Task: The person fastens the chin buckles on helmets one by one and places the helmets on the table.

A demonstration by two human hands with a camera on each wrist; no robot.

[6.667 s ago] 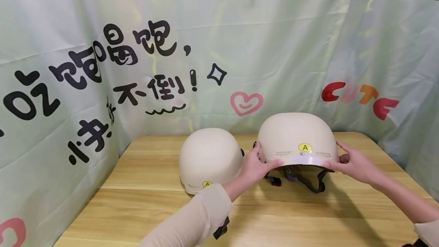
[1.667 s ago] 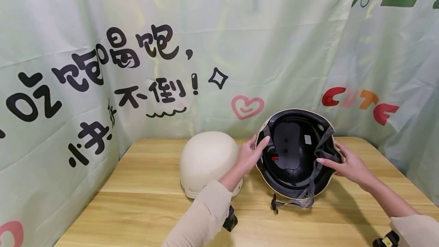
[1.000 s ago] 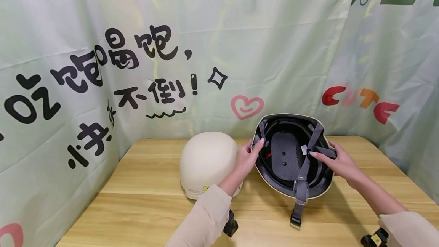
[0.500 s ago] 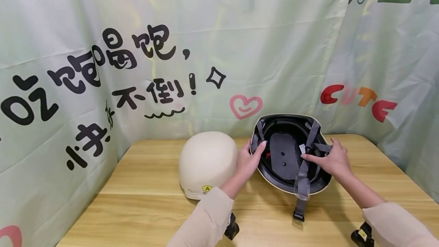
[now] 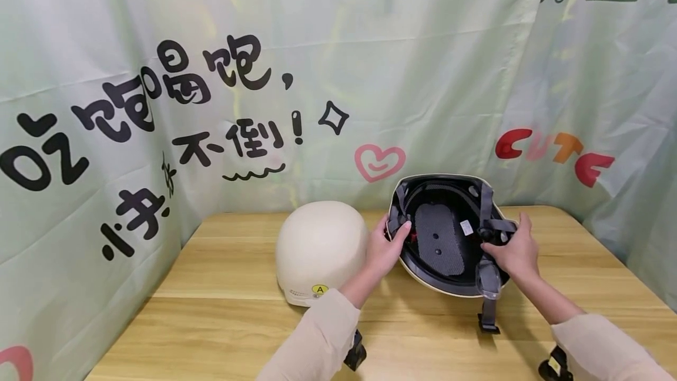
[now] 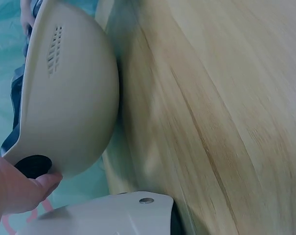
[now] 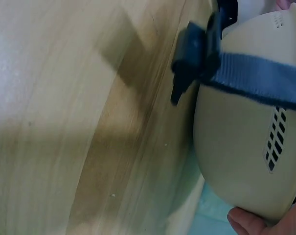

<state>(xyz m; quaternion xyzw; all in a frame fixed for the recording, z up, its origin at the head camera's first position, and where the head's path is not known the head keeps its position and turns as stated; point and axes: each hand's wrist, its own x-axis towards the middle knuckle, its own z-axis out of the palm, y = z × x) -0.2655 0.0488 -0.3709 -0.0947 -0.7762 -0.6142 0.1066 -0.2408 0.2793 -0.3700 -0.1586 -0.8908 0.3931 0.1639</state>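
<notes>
Here, the left hand (image 5: 385, 247) and right hand (image 5: 519, 251) pinch a smooth, domed helmet (image 5: 418, 267) by its rim, thumbs inside; over the wood-grained table (image 5: 211, 310), its hollow faces nearward, oblong pad (image 5: 444, 244) near-upright.

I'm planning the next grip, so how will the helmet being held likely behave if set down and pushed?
The helmet would probably rock or roll on its rounded outer shell. That shell looks stiff, with no visible dent where the left hand grips it. The dangling strap should flop and may swing.
</notes>
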